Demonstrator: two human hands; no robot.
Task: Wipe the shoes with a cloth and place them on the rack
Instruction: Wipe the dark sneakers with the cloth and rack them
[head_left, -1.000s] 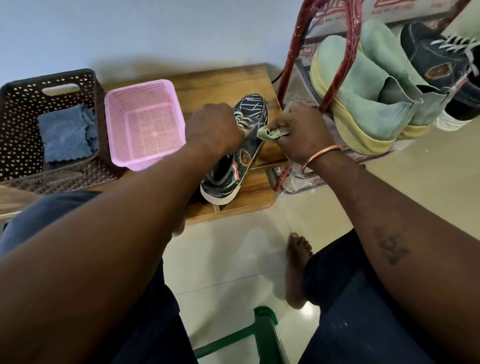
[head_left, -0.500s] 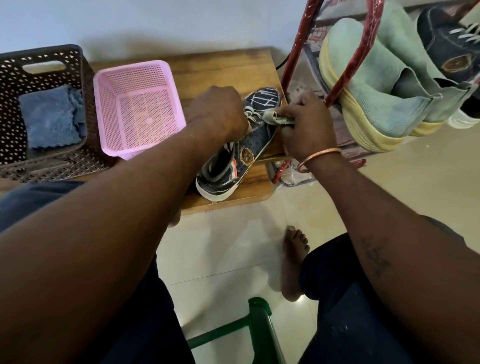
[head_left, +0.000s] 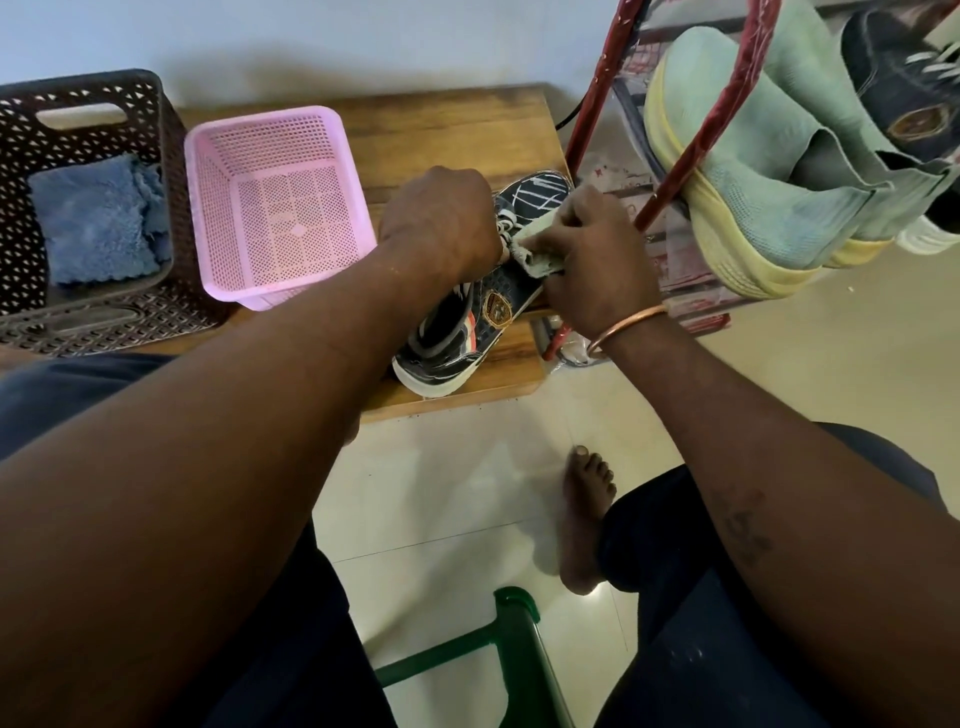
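Observation:
A dark patterned sneaker (head_left: 470, 327) with a gold badge and white sole lies on the low wooden table (head_left: 457, 130), toe pointing away from me. My left hand (head_left: 439, 223) grips its upper by the laces. My right hand (head_left: 597, 265) holds a pale green cloth (head_left: 535, 254) pressed against the shoe's side near the laces. The red-framed shoe rack (head_left: 696, 130) stands at the right, holding pale green shoes (head_left: 748, 171) and a dark sneaker (head_left: 904, 98).
A pink mesh basket (head_left: 218, 208) sits on the table left of the shoe. Further left, a brown basket (head_left: 104, 317) holds a blue cloth (head_left: 96, 218). My bare foot (head_left: 584, 519) rests on the tiled floor, near a green stool frame (head_left: 514, 639).
My right hand has slid the cloth from the shoe's toe area back toward the laces and mid-side. My left hand keeps its hold on the shoe.

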